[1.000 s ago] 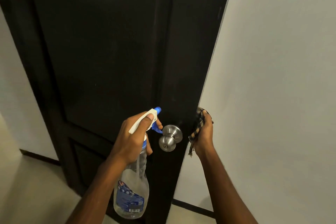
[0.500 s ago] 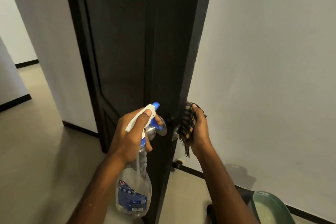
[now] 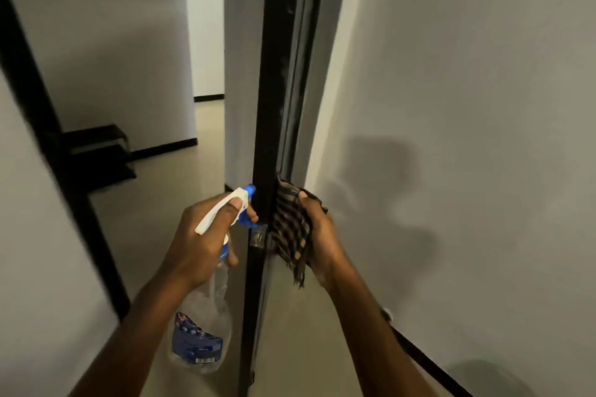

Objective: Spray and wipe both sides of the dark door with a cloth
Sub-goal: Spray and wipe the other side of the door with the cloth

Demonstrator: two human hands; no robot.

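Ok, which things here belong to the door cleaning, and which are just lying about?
Job: dark door, seen edge-on; spray bottle in the left hand; checked cloth in the right hand, at the door's edge.
Just about: low black shelf by the far wall.

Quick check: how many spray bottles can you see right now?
1. The left hand grips the spray bottle just left of the door edge. Others may sit out of view.
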